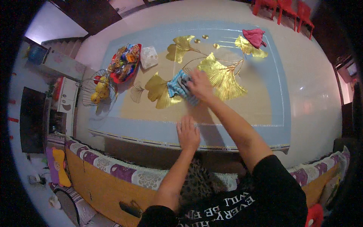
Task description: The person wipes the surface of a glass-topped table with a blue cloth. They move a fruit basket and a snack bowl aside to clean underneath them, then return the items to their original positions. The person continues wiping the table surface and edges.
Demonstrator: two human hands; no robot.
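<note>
On a low table with a blue and beige tablecloth (158,129) printed with gold ginkgo leaves, my right hand (200,85) presses on a crumpled blue and grey cloth (179,85). Part of the cloth is hidden beneath the fingers. My left hand (188,133) rests palm down near the table's front edge, its fingers slightly apart and nothing in it. The cloth lies beyond its fingertips. A red cloth (254,37) lies in a heap at the table's far right corner.
A red tray (115,78) heaped with wrapped snacks stands at the table's far left, beside a white packet (149,57). A wire basket (88,92) holds yellow and red fruit at the left edge. Red chairs (283,10) stand beyond the far right. A wooden bench with a patterned cover (122,173) is nearest me.
</note>
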